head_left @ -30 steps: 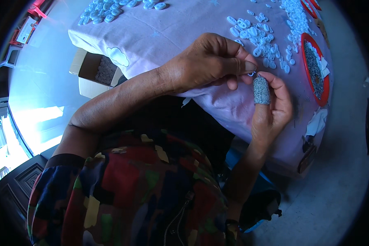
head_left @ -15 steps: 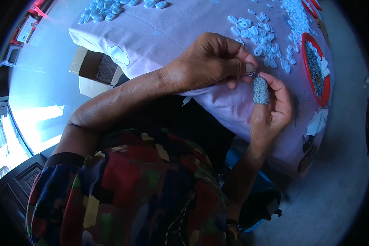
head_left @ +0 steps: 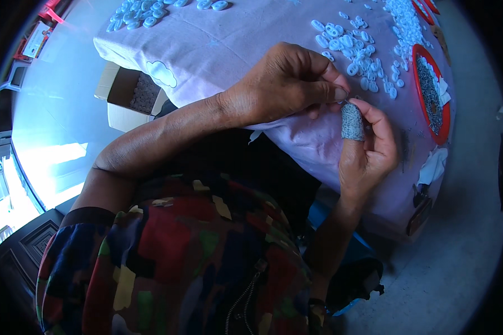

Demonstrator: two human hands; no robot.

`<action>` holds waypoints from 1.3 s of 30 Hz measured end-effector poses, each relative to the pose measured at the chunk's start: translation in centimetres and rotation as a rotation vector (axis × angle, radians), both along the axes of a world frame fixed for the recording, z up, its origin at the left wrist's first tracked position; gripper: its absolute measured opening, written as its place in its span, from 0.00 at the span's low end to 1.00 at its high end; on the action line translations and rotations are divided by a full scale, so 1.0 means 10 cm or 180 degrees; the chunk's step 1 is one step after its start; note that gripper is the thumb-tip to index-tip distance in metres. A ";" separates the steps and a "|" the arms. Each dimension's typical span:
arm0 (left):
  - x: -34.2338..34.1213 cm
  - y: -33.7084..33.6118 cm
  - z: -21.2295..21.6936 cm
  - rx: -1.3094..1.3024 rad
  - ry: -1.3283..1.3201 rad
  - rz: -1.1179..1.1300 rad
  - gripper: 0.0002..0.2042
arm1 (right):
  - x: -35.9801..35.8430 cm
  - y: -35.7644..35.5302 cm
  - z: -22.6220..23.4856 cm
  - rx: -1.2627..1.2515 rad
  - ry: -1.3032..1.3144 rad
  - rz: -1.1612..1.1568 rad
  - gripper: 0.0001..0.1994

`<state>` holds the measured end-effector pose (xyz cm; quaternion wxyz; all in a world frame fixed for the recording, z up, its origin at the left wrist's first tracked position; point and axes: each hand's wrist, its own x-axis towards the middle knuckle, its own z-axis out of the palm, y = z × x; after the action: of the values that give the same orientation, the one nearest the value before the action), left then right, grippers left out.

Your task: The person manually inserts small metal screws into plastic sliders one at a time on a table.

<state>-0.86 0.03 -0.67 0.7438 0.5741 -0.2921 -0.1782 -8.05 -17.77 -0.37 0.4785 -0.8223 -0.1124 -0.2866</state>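
Above the table edge, my left hand (head_left: 290,86) is closed, thumb and forefinger pinched together at their tips. My right hand (head_left: 371,145) meets it there, also pinching, and its thumb wears a grey knitted finger cot (head_left: 352,123). Whatever small piece lies between the two sets of fingertips is mostly covered and too small to name. Just beyond the hands, a loose scatter of small whitish oval pieces with holes (head_left: 355,50) lies on the pale pinkish tablecloth (head_left: 229,50).
A red-rimmed tray (head_left: 446,131) of small grey bits stands at the right edge, near a white cloth (head_left: 432,166). Larger oval pieces (head_left: 137,12) lie far left. An open cardboard box (head_left: 123,114) holds many small pieces below the table's left side.
Both hands stay together at the same spot. The right thumb has shifted slightly left and up toward the left fingertips.
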 end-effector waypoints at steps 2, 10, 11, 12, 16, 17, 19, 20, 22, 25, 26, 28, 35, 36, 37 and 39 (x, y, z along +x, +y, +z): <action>0.00 0.00 0.00 0.0005 0.0004 0.0012 0.08 | 0.01 0.02 0.00 -0.0071 -0.0044 -0.0058 0.07; 0.00 0.00 -0.02 -0.0019 -0.0031 0.0080 0.08 | 0.04 0.07 0.03 -0.0270 -0.0224 -0.0127 0.05; 0.00 0.00 -0.02 -0.0019 -0.0036 0.0081 0.08 | 0.05 0.07 0.03 -0.0271 -0.0229 -0.0126 0.05; 0.01 0.01 -0.02 -0.0002 0.0017 0.0072 0.08 | 0.06 0.07 0.03 -0.0274 -0.0179 -0.0068 0.06; 0.02 0.01 0.02 0.0093 0.0218 0.0020 0.08 | 0.05 0.04 -0.01 0.0235 0.0070 0.0082 0.07; 0.02 0.02 0.03 0.0092 0.0221 0.0027 0.08 | 0.04 0.03 0.00 0.0234 0.0073 0.0090 0.07; 0.03 0.04 0.06 0.0145 0.0309 -0.0021 0.09 | 0.03 0.02 0.02 0.0132 -0.0008 0.0142 0.08; 0.04 0.04 0.07 0.0147 0.0315 -0.0018 0.09 | 0.02 0.00 0.03 0.0134 -0.0002 0.0145 0.08; 0.04 0.06 0.07 0.0168 0.0315 -0.0073 0.09 | 0.01 -0.04 0.04 -0.0165 0.0086 0.0034 0.08; 0.05 0.04 0.04 0.0113 0.0324 -0.0129 0.09 | 0.03 -0.07 0.02 -0.0215 -0.0002 0.0109 0.08; 0.06 0.04 0.03 0.0114 0.0323 -0.0128 0.09 | 0.03 -0.06 0.02 -0.0214 -0.0003 0.0110 0.08; 0.06 0.04 0.04 0.0106 0.0291 -0.0133 0.09 | 0.04 -0.04 0.04 -0.0287 -0.0064 0.0051 0.07; 0.06 0.04 0.04 0.0164 0.0241 -0.0218 0.09 | 0.06 -0.03 0.04 -0.0480 -0.0163 0.0106 0.06; 0.06 0.04 0.04 0.0148 0.0157 -0.0190 0.08 | 0.07 -0.02 0.04 -0.0471 -0.0202 0.0116 0.05; 0.05 0.03 0.03 0.0131 0.0073 -0.0162 0.08 | 0.07 -0.01 0.04 -0.0462 -0.0241 0.0124 0.05; 0.05 0.03 0.01 0.0100 0.0098 -0.0138 0.08 | 0.07 0.01 0.03 -0.0432 -0.0206 0.0126 0.05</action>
<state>-0.38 0.34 -0.53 0.7351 0.5765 -0.2901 -0.2077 -7.34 -17.71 -0.05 0.4234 -0.8408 -0.1632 -0.2953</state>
